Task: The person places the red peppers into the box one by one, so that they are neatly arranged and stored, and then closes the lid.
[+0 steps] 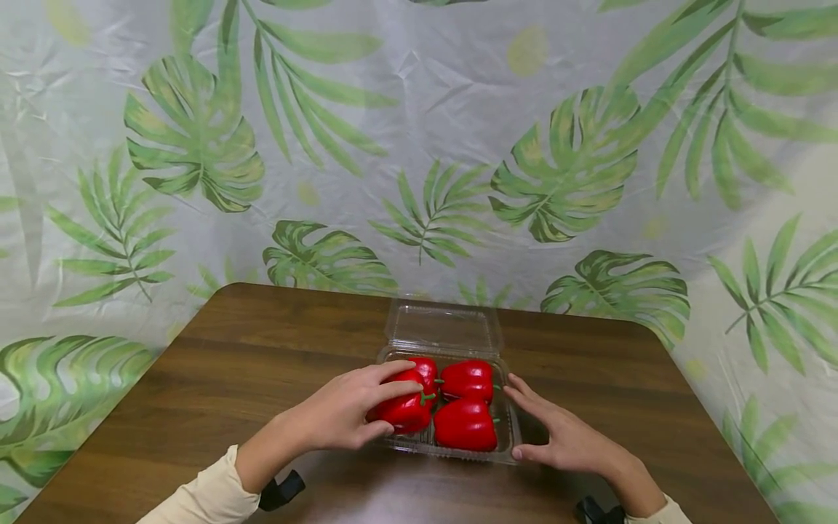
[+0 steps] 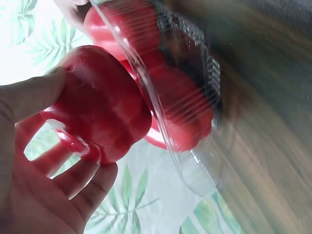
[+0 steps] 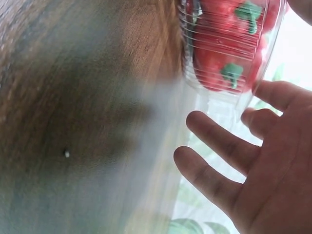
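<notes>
My left hand (image 1: 350,407) grips a red bell pepper (image 1: 401,413) with a green stem, thumb on the near side and fingers over the far side. In the left wrist view this bell pepper (image 2: 100,105) is at the rim of the clear plastic container (image 1: 471,455), partly above it. Two red peppers (image 1: 466,422) lie in the container's right half, stems pointing right. Another pepper (image 1: 424,370) sits at the back left, partly hidden by my left fingers. At the container's right side, my right hand (image 1: 566,437) is spread, fingertips at the rim, holding nothing.
The container's clear hinged lid (image 1: 445,327) lies open toward the back of the brown wooden table (image 1: 275,342). Behind the table hangs a leaf-patterned cloth (image 1: 432,131). Black straps (image 1: 281,491) circle the wrists.
</notes>
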Action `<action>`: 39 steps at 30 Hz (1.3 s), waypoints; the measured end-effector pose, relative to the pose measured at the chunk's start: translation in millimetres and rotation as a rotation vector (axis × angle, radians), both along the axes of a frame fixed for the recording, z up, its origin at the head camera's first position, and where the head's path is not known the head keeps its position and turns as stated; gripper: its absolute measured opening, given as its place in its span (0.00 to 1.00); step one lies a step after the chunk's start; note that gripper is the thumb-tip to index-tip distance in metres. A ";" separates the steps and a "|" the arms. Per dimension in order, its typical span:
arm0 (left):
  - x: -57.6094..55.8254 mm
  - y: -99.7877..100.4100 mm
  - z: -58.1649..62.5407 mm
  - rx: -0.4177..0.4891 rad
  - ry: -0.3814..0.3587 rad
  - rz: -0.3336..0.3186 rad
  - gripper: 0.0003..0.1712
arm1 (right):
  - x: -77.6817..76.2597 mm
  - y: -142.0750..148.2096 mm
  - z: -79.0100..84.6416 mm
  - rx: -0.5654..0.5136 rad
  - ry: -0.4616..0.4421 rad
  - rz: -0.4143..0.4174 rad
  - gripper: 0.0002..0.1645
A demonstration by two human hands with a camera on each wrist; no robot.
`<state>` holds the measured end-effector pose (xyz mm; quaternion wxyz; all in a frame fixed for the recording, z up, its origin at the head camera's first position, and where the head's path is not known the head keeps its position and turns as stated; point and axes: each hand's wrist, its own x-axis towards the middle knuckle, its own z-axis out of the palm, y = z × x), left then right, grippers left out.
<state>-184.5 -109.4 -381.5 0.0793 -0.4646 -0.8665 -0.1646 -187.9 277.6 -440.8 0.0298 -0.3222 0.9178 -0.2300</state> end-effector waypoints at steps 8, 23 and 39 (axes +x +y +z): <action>1.3 6.1 -4.1 -0.033 -0.010 -0.002 0.35 | 0.9 -0.6 0.5 -0.002 0.000 -0.005 0.52; -3.9 11.1 -10.7 -0.087 -0.035 -0.002 0.35 | 2.0 -3.8 3.8 -0.017 0.023 0.009 0.52; -4.2 15.0 -8.1 -0.121 -0.084 0.024 0.33 | 2.2 -3.9 2.4 -0.022 0.035 0.012 0.51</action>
